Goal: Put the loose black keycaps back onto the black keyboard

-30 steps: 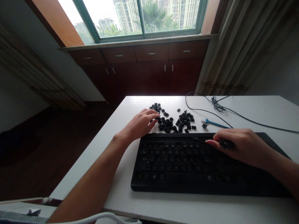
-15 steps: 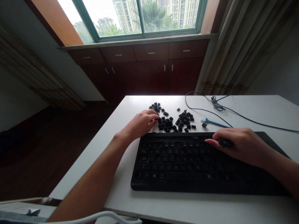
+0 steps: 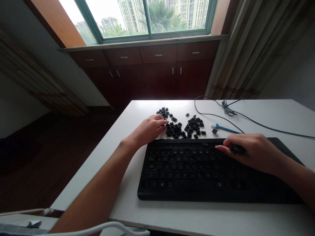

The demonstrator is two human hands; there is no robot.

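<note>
A black keyboard (image 3: pixel 192 184) lies on the white table, with some key positions bare of their caps. Behind it are loose black keycaps in a left pile (image 3: pixel 175 130) and a right pile (image 3: pixel 194 124). My left hand (image 3: pixel 154 127) reaches over the keyboard's far left corner. Its thumb and fingers close round a keycap at the left pile's edge, mostly hidden by the fingers. Over the keyboard's right part, my right hand (image 3: pixel 256 150) is curled round a dark clump of keycaps (image 3: pixel 237 149), partly covered by the palm and fingers.
A blue-handled brush (image 3: pixel 226 128) and a single keycap (image 3: pixel 214 131) lie behind the keyboard. A black cable (image 3: pixel 228 109) loops across the table's back right. Further small black pieces (image 3: pixel 163 112) lie beyond my left hand. A white curved tube (image 3: pixel 115 225) crosses the near left edge.
The whole view has shifted very slightly. Both hands stay in nearly the same places, and the keyboard and keycap piles look unchanged.
</note>
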